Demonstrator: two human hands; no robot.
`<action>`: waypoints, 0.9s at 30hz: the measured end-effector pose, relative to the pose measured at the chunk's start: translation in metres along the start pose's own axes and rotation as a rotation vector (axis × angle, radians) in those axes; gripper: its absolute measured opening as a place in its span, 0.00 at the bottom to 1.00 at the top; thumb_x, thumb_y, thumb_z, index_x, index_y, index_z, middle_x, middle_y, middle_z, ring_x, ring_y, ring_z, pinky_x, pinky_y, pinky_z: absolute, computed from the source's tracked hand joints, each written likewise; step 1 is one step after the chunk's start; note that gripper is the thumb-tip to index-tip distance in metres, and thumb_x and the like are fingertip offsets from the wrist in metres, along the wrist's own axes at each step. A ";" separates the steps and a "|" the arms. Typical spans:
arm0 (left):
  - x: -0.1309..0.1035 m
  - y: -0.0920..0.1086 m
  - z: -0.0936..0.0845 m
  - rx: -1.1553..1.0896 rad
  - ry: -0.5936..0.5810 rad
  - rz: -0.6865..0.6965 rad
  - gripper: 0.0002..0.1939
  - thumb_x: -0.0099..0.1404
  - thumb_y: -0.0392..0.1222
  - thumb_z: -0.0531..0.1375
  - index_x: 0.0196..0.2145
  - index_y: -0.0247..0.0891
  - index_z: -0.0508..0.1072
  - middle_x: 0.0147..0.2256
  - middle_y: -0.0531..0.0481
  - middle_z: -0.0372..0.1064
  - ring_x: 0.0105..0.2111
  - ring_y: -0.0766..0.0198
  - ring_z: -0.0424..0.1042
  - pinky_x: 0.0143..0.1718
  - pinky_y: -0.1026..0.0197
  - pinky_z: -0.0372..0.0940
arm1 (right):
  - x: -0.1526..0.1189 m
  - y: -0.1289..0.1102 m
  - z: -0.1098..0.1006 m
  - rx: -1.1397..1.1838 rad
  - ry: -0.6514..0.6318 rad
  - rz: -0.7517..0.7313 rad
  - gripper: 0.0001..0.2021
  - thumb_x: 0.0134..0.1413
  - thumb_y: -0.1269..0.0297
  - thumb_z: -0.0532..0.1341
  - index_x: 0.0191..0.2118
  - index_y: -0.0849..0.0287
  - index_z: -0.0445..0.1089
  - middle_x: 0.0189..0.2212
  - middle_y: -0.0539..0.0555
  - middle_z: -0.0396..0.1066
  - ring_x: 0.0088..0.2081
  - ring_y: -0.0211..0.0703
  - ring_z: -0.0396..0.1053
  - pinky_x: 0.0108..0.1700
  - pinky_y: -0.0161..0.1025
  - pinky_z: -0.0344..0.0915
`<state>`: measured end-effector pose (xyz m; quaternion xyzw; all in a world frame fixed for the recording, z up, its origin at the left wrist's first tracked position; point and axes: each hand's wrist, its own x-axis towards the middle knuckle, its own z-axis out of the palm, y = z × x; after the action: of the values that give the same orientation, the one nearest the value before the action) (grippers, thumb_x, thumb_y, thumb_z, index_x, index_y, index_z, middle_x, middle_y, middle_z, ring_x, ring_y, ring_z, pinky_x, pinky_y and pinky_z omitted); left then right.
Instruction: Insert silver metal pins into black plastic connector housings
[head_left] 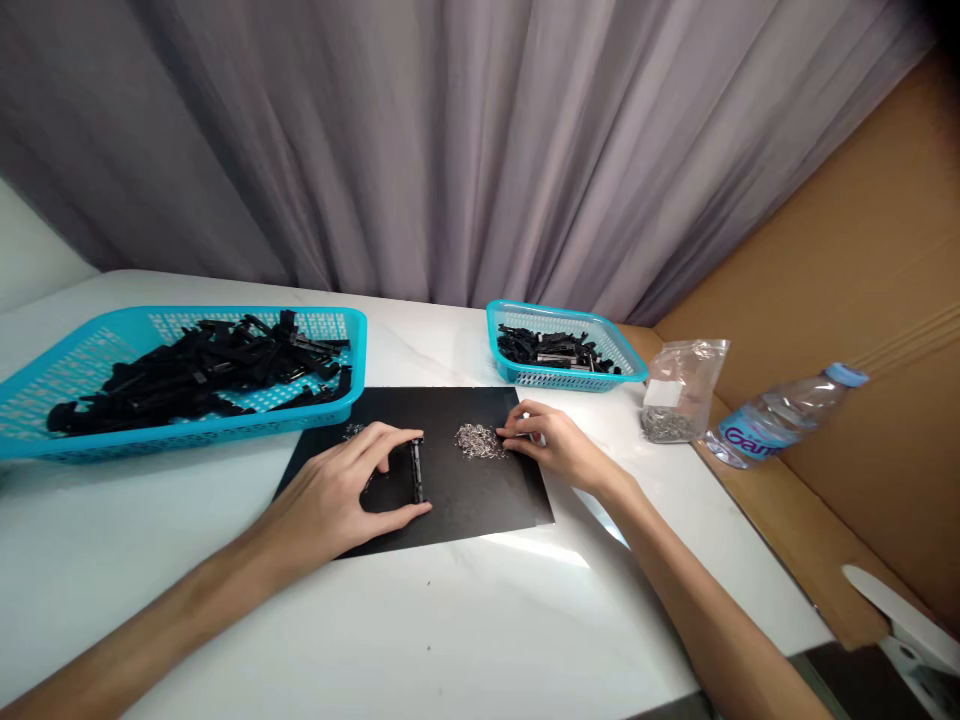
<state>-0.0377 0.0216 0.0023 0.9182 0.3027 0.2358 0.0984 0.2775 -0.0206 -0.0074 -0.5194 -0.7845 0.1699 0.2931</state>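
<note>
Between the thumb and fingers of my left hand is a narrow black plastic part, gripped at its two ends over the black mat. My right hand has its fingertips drawn together at the right edge of a pile of small silvery metal pieces. Whether a piece sits between those fingertips is too small to make out. More tiny bits lie on the mat behind my left hand, partly covered by it.
A large blue basket of black parts stands at the left, and a smaller blue basket of similar parts at the back. On the right are a clear bag of metal pieces and a water bottle. A grey curtain hangs behind.
</note>
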 end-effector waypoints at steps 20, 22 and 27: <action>-0.002 0.003 0.000 -0.004 -0.005 0.058 0.29 0.66 0.55 0.65 0.60 0.44 0.65 0.42 0.50 0.67 0.37 0.59 0.72 0.41 0.56 0.69 | 0.001 -0.001 -0.004 0.152 0.091 -0.011 0.08 0.65 0.71 0.63 0.44 0.55 0.79 0.38 0.54 0.76 0.39 0.42 0.72 0.40 0.39 0.66; -0.002 0.004 -0.001 -0.010 0.000 0.060 0.29 0.66 0.55 0.65 0.60 0.43 0.65 0.42 0.50 0.67 0.37 0.59 0.71 0.41 0.56 0.69 | 0.000 -0.001 -0.005 0.146 0.087 0.016 0.06 0.65 0.70 0.64 0.43 0.55 0.79 0.38 0.53 0.77 0.38 0.42 0.72 0.39 0.39 0.65; -0.002 0.004 0.000 -0.027 -0.009 0.058 0.28 0.66 0.54 0.66 0.59 0.42 0.66 0.42 0.49 0.68 0.37 0.59 0.72 0.41 0.55 0.69 | -0.001 -0.002 -0.002 0.111 0.066 0.055 0.05 0.65 0.66 0.64 0.38 0.56 0.78 0.36 0.52 0.76 0.35 0.41 0.69 0.36 0.38 0.63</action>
<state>-0.0371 0.0169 0.0033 0.9263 0.2722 0.2384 0.1052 0.2781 -0.0228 -0.0048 -0.5292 -0.7492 0.2039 0.3421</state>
